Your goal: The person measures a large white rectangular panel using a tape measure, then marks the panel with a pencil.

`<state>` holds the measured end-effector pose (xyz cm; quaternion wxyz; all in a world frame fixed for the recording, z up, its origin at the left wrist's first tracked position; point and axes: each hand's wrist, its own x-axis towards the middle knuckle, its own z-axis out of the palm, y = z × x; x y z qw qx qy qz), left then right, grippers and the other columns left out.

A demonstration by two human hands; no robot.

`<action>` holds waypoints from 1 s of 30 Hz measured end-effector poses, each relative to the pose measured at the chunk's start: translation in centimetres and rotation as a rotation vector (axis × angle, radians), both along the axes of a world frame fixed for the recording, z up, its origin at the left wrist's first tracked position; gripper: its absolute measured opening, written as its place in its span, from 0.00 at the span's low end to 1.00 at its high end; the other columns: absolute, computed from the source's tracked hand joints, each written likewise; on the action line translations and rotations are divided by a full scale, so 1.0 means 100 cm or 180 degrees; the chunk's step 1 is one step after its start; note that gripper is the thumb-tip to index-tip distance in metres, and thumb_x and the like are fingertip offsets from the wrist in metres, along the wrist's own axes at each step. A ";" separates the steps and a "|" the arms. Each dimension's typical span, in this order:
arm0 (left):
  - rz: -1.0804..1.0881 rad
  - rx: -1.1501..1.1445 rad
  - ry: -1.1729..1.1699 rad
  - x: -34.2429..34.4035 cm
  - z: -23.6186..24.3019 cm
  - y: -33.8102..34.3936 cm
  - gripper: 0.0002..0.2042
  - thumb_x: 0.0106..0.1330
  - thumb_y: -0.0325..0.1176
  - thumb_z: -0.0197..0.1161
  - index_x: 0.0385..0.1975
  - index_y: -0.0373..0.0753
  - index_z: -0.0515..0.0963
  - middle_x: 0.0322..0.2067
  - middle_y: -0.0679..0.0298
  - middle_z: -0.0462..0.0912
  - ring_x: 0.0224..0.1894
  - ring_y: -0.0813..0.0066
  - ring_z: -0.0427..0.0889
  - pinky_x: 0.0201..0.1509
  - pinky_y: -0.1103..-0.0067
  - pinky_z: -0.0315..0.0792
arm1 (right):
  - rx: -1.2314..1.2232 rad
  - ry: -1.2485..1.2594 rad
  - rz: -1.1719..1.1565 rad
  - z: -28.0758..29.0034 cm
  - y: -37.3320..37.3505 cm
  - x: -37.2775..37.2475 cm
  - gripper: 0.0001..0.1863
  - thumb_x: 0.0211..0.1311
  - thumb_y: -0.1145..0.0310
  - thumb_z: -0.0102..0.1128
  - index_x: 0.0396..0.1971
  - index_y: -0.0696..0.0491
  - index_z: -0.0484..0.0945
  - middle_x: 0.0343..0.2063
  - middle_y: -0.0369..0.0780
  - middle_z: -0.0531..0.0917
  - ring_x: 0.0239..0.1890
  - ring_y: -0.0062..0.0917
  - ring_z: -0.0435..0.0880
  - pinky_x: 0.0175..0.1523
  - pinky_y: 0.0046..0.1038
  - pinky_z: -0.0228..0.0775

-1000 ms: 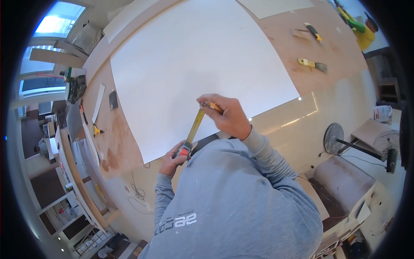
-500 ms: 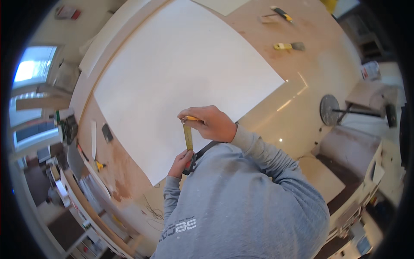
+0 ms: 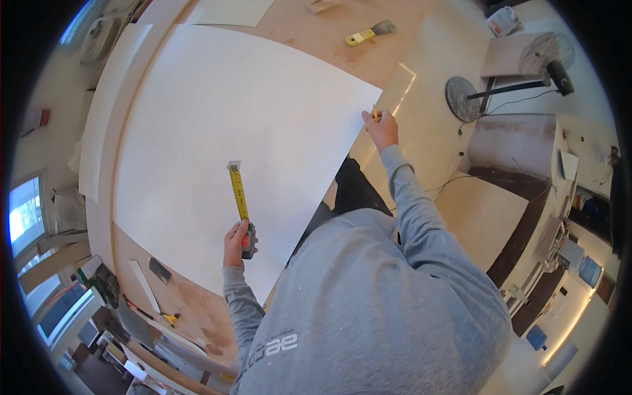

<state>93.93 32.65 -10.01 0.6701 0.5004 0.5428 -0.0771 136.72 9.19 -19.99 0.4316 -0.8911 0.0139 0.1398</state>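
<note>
While the left hand [image 3: 234, 245] has its fingers clamped on a tape measure [image 3: 241, 209] over the white sheet [image 3: 243, 125], right hand [image 3: 383, 130] pinching a pencil [image 3: 376, 115] near one corner, scraper [image 3: 370, 33] on brown counter [image 3: 306, 29], fan [image 3: 510, 89] on glossy floor [image 3: 431, 92], window [image 3: 26, 210] far left.

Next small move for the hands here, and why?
I'd probably bring the tape across to the sheet edge by the right hand. The left hand holds the tape with its blade out and far end free over the sheet, while the right hand holds a pencil by the sheet's right corner.
</note>
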 end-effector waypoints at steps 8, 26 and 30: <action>-0.0017 -0.0069 0.0319 0.100 -0.010 -0.003 0.20 0.72 0.54 0.66 0.42 0.41 0.82 0.31 0.67 0.82 0.30 0.77 0.84 0.26 0.78 0.79 | 0.0351 0.0817 0.0402 -0.018 -0.015 0.022 0.17 0.67 0.59 0.69 0.33 0.59 0.79 0.26 0.47 0.86 0.30 0.38 0.87 0.39 0.42 0.77; -0.1037 -0.0254 0.0691 0.230 -0.045 0.013 0.19 0.74 0.52 0.64 0.43 0.40 0.82 0.31 0.66 0.83 0.31 0.77 0.85 0.27 0.76 0.81 | -0.0150 0.0153 0.0659 -0.012 -0.004 0.010 0.14 0.72 0.64 0.65 0.39 0.56 0.69 0.26 0.54 0.83 0.31 0.55 0.84 0.34 0.52 0.73; -0.1311 -0.0219 0.0623 0.234 -0.046 0.019 0.19 0.75 0.53 0.63 0.44 0.40 0.82 0.32 0.66 0.83 0.31 0.76 0.85 0.27 0.76 0.81 | -0.0269 0.0004 0.0694 -0.013 0.001 0.009 0.14 0.73 0.64 0.63 0.40 0.57 0.67 0.26 0.54 0.83 0.32 0.56 0.84 0.36 0.53 0.74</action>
